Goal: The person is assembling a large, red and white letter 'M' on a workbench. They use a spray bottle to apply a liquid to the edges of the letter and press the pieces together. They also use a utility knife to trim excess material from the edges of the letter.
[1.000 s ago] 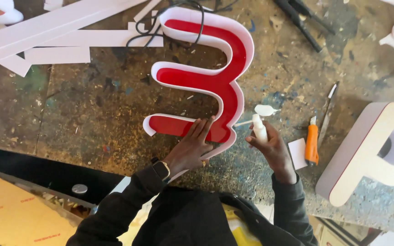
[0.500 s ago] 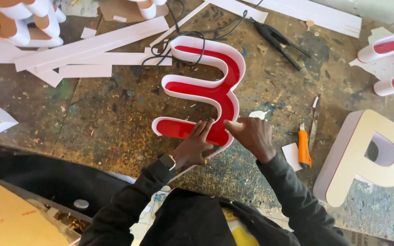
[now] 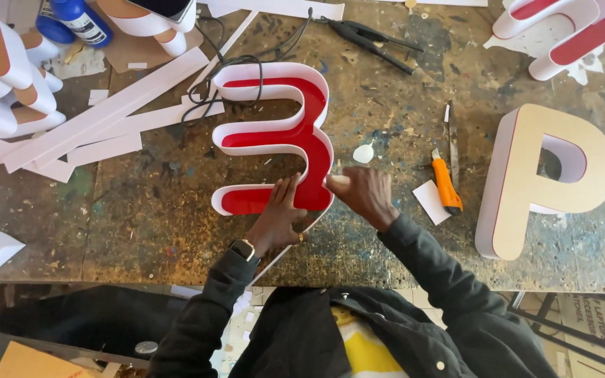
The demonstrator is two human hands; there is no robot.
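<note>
Change since a second ago: my right hand (image 3: pixel 364 196) no longer holds the small white tube; a small white piece (image 3: pixel 363 153) now lies on the counter (image 3: pixel 141 210) just beyond that hand. The right hand has moved in to the red sign letter (image 3: pixel 281 136). I judge that both hands are now free to press and shape.

Left hand (image 3: pixel 279 222): flat, fingers spread on the red face of the letter's lowest arm, pressing down, closed on nothing. Right hand: fingertips pinch or push the white side wall at the letter's lower right curve; I cannot tell whether the grip fully closes on the rim.

The letter lies face up on the counter, its lower end under both grips, the rest running away from me beyond them. A black cable (image 3: pixel 229 77) trails off its far end.

To the right of the right hand: an orange knife (image 3: pixel 447 187), then a tan letter (image 3: pixel 547 175). White strips (image 3: pixel 106 122) lie off to the left.
</note>
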